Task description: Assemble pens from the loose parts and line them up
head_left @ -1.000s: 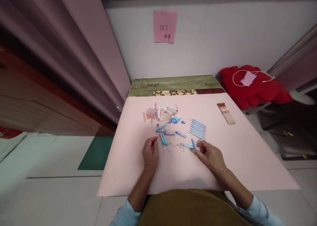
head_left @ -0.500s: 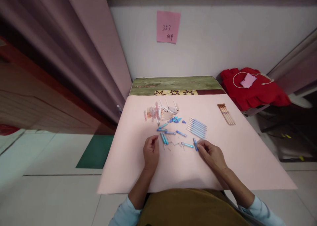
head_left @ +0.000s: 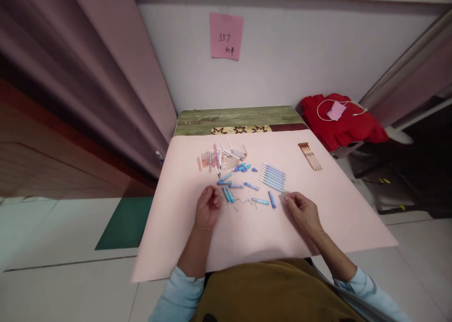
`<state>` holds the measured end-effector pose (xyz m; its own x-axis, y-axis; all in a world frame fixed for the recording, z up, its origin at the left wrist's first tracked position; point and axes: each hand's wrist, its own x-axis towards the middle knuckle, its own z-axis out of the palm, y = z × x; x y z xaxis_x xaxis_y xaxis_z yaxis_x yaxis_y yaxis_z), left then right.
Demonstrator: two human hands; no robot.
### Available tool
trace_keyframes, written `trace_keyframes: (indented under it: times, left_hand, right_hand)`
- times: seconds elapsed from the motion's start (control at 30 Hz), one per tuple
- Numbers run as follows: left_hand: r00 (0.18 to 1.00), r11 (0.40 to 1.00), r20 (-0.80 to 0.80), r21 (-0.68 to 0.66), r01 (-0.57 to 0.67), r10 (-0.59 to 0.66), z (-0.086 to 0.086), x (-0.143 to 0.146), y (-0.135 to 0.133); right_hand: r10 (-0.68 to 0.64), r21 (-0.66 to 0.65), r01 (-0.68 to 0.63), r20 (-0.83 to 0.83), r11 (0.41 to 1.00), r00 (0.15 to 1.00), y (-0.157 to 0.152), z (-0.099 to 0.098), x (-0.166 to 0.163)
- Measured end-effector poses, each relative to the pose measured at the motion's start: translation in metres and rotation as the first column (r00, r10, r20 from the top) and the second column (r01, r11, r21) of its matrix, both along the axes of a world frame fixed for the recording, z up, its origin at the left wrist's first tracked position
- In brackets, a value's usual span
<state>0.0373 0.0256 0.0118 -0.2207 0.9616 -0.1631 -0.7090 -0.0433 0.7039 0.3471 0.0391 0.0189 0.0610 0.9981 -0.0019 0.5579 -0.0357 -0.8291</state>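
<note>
My left hand rests on the pink sheet with its fingers curled in; what they hold, if anything, is hidden. Just right of it lie loose blue pen barrels and small thin springs. My right hand lies to the right, fingertips pinched by a small pale piece I cannot name. A short blue barrel lies apart from it, to its left. Behind are a neat row of blue pens, blue caps, white refills and pink-orange parts.
A bundle of brown pens lies at the sheet's far right. The green table end meets the wall, which bears a pink note. A red cloth with a white cable sits to the right, a curtain to the left.
My right hand has let go of the short blue barrel and drawn back to the right. My left hand's fingers have curled in more. The view has shifted a little.
</note>
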Motion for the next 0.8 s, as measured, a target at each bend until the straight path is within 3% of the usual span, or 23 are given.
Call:
trace_keyframes:
  times: [0.13, 0.27, 0.8]
  left_hand:
    - [0.973, 0.998, 0.228, 0.054, 0.019, -0.031, -0.001, -0.011, -0.006]
    - [0.935, 0.993, 0.348, 0.109, 0.039, -0.075, -0.001, -0.014, -0.006]
    - [0.915, 0.995, 0.397, 0.092, 0.032, -0.066, -0.002, -0.014, -0.007]
  right_hand:
    - [0.022, -0.006, -0.022, -0.009, 1.0, 1.0, 0.002, -0.003, -0.002]
    - [0.05, 0.007, -0.05, -0.041, 0.999, 0.998, 0.005, -0.002, -0.013]
    - [0.008, -0.04, -0.01, -0.044, 0.999, 0.999, 0.001, -0.003, -0.011]
